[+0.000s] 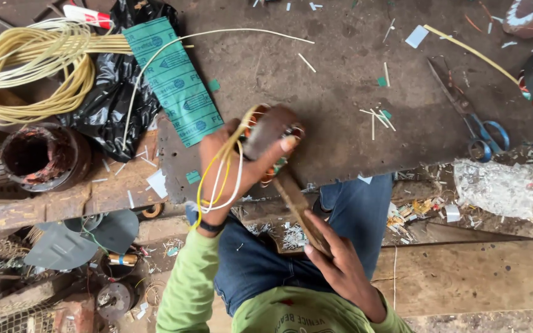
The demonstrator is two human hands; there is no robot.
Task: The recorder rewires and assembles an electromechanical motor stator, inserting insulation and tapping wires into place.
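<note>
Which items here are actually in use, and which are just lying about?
In use: small motor stator and its yellow-white leads in the left hand; wooden stick in the right hand.

Lying about: scissors, yellow tubing coil, green sheet, black bag, larger stator.

A light green long-sleeved top with dark print on the chest is worn, seen at the bottom centre of the frame. Both sleeves are drawn down to the wrists. A dark band is worn on the left wrist, left of centre. Blue jeans are worn, seen at centre.
</note>
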